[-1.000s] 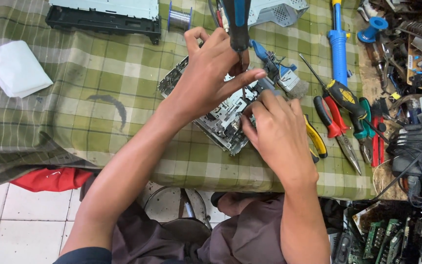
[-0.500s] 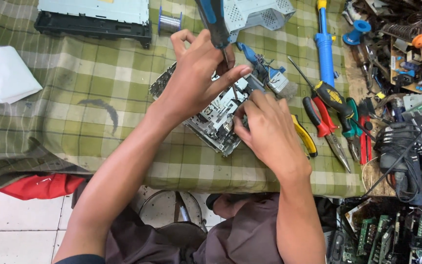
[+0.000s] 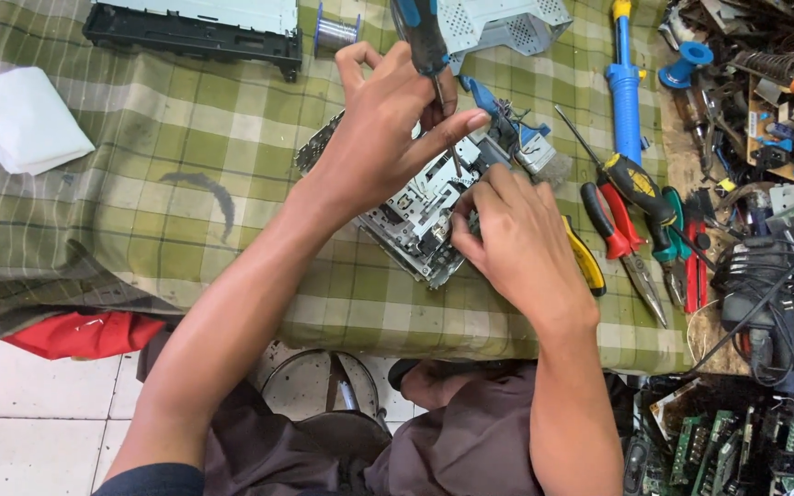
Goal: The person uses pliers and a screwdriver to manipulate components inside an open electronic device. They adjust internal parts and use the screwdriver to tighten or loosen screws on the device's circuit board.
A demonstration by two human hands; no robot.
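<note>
Green-and-cream checked cloth (image 3: 186, 138), soft and creased, covers the bench, with pale floor tiles below its edge. From the head view I see my left hand (image 3: 388, 138) curled around a screwdriver (image 3: 425, 41) with a dark, blue-banded handle, its thin steel shaft running down past my fingertips into a flat metal chassis (image 3: 411, 216) of stamped silver plate. My right hand (image 3: 516, 243) sits just beside it, fingers pressed together and pinching at the chassis edge. Beyond my right knuckles lie red-handled pliers (image 3: 613, 225) and a blue desoldering pump (image 3: 625, 92). Far off my left wrist rests a folded white tissue (image 3: 25, 119).
</note>
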